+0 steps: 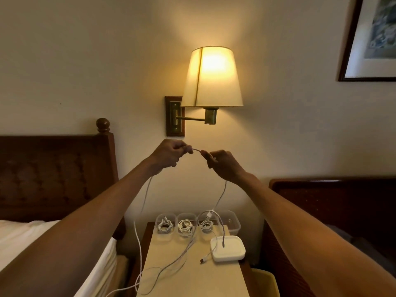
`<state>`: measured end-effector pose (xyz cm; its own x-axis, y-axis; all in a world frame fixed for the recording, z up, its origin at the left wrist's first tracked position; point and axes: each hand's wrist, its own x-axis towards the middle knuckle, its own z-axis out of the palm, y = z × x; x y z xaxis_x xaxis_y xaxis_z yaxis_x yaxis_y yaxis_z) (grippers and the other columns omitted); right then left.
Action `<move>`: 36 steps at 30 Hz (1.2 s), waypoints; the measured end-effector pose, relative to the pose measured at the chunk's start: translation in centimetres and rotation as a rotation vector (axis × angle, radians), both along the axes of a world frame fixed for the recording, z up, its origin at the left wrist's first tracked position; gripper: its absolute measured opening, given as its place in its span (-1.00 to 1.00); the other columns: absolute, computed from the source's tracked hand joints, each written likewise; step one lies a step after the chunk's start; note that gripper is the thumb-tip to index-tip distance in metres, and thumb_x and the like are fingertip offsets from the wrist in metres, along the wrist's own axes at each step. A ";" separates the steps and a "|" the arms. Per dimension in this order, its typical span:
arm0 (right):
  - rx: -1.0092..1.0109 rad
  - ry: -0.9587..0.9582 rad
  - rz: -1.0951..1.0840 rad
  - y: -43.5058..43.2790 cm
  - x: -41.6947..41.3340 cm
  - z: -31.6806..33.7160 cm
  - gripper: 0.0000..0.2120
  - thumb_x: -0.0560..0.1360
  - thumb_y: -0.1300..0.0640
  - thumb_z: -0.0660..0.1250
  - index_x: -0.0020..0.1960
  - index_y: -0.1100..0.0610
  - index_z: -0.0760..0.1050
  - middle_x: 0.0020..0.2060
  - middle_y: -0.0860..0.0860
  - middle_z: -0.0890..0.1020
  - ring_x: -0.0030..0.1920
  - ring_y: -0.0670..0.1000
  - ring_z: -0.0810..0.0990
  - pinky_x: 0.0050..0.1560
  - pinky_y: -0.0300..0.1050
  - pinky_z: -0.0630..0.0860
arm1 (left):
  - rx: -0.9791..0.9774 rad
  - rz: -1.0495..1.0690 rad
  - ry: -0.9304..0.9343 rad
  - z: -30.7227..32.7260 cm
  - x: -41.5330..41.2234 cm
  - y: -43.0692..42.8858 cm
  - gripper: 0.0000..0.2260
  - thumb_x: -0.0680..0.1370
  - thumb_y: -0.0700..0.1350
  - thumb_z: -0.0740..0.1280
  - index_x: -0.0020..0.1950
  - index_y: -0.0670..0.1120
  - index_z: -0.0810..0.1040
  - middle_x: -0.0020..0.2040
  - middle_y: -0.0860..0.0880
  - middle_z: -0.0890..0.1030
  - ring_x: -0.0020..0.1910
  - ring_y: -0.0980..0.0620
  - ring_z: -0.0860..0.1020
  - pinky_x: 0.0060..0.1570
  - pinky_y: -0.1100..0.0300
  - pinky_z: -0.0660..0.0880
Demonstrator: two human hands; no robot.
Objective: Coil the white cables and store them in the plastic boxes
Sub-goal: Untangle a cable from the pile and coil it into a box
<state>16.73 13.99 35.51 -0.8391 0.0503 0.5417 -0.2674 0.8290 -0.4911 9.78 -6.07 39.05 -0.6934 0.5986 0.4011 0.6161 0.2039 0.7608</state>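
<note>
Two hands are raised before the wall, below the lit lamp (211, 77). My L hand (169, 154) & R hand (222, 165) each pinch the white cable (196, 150) betw. thumb and curled fingers; a short span arches between them. One strand hangs from my L hand past the nightstand's (192, 281) left edge. The other drops from my R hand toward the plastic boxes (234, 225), a row at the nightstand's back. Three hold coiled cables (185, 227). A white lid (227, 248) lies just in front, at right.
</note>
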 end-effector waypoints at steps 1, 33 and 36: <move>-0.065 -0.067 -0.010 0.0 0.1 -0.1 -0.46 0.61 -0.18 0.13 -0.32 0.19 0.52 -0.45 0.00 0.51 -0.45 -0.06 0.42 -0.27 -0.18 0.40 | 0.030 0.019 0.016 0.3 0.1 0.2 -0.81 0.64 -0.07 0.28 0.05 -0.11 0.66 -0.28 0.01 0.46 -0.30 0.06 0.38 -0.31 0.19 0.38; -1.505 -0.136 0.485 -1.6 -1.6 3.3 -0.72 0.68 0.15 0.01 0.12 0.22 0.47 -0.36 -0.02 0.43 -0.47 -0.13 0.25 -0.52 -0.30 0.26 | -0.599 0.067 0.109 -4.7 -2.9 -0.9 -0.82 0.64 -0.13 0.27 0.17 -0.04 0.63 0.01 0.00 0.61 -0.18 0.10 0.52 -0.19 0.23 0.47; -1.195 -0.123 0.241 -2.7 -2.4 3.1 -0.69 0.69 0.13 0.01 0.28 0.26 0.40 -0.03 0.05 0.62 -0.31 -0.06 0.46 -0.37 -0.26 0.35 | -0.631 -0.070 0.116 -3.3 -0.5 0.1 -0.81 0.64 -0.11 0.27 0.19 -0.02 0.64 -0.07 0.05 0.58 -0.19 0.08 0.52 -0.19 0.19 0.49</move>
